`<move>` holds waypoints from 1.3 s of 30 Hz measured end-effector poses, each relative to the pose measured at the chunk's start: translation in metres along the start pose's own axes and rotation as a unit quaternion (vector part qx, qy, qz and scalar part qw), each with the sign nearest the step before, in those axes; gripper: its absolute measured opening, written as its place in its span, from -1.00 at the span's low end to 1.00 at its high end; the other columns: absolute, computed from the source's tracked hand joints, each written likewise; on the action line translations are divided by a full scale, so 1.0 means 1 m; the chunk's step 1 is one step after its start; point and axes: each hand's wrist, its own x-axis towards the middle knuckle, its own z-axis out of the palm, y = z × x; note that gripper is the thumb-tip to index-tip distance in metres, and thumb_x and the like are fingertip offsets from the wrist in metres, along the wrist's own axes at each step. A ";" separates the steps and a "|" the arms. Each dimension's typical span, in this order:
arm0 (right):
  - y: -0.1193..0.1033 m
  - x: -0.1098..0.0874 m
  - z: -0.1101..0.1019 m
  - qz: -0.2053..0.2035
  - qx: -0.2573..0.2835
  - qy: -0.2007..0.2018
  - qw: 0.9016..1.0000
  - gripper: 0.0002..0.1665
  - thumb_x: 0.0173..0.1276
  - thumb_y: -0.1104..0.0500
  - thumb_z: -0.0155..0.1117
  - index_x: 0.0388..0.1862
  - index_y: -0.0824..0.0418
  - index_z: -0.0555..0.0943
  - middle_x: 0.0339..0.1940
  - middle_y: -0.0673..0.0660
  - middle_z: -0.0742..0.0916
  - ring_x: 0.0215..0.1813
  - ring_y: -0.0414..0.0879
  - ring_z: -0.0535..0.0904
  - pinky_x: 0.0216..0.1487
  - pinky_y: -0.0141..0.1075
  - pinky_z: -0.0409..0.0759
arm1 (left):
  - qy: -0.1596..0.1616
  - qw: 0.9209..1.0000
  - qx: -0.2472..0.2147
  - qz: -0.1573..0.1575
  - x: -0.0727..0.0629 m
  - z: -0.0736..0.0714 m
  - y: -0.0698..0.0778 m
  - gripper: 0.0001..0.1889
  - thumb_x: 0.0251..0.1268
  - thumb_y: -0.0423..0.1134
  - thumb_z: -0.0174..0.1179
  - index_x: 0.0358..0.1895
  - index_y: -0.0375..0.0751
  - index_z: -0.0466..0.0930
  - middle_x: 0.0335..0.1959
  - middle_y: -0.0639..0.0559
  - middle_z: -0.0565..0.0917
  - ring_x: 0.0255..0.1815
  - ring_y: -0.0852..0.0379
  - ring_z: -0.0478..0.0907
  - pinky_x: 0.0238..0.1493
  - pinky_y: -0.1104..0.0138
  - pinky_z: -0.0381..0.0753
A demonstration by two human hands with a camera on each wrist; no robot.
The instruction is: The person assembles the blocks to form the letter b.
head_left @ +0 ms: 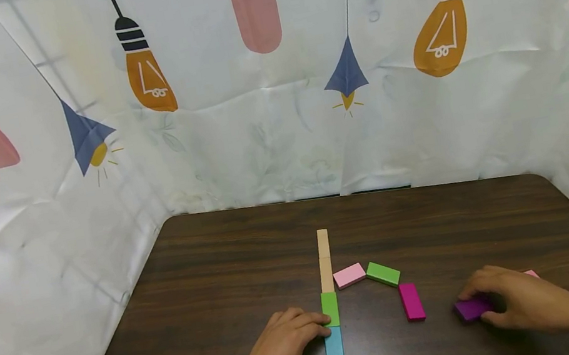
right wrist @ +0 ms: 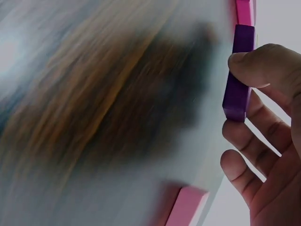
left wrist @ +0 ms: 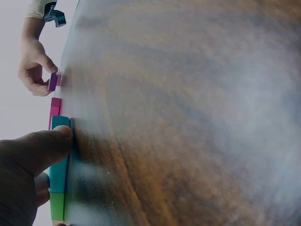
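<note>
My left hand [head_left: 287, 351] is at the near end of a straight row of blocks, its thumb and fingers around the blue block [head_left: 334, 349]. In the left wrist view the thumb lies against that block's end. Fingertips also reach the green block [head_left: 329, 303] directly beyond it. Two plain wood blocks [head_left: 324, 259] continue the row away from me. At the right, my right hand [head_left: 523, 297] pinches a purple block [right wrist: 239, 80] between thumb and fingers, low over the table. A pink block [right wrist: 187, 207] lies close by, mostly hidden behind this hand in the head view.
A light pink block [head_left: 349, 276], a second green block [head_left: 383, 273] and a magenta block [head_left: 412, 301] curve away from the row toward the right hand. All lie on the dark wooden table [head_left: 209, 267]. A white patterned curtain [head_left: 256, 144] hangs behind and beside it.
</note>
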 end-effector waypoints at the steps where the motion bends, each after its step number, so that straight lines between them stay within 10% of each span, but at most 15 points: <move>1: -0.002 0.002 0.000 -0.002 0.004 0.003 1.000 -0.38 0.01 0.19 0.66 0.02 -0.26 0.64 -0.01 -0.36 0.62 0.02 -0.29 0.58 0.02 -0.46 0.54 | 0.000 1.000 0.000 0.000 0.000 0.000 0.000 -0.48 0.08 0.19 0.51 0.08 0.09 0.72 0.25 0.31 0.58 0.20 0.24 0.47 0.10 0.15 0.47; 39: -0.056 0.067 0.009 -0.054 0.024 -0.003 0.998 -0.48 0.09 0.08 0.65 0.02 -0.24 0.68 -0.04 -0.37 0.61 -0.04 -0.38 0.54 -0.06 -0.27 0.63 | -0.010 1.000 0.000 -0.006 0.000 -0.001 0.000 -0.49 0.09 0.20 0.50 0.09 0.11 0.71 0.26 0.31 0.57 0.20 0.23 0.46 0.09 0.16 0.47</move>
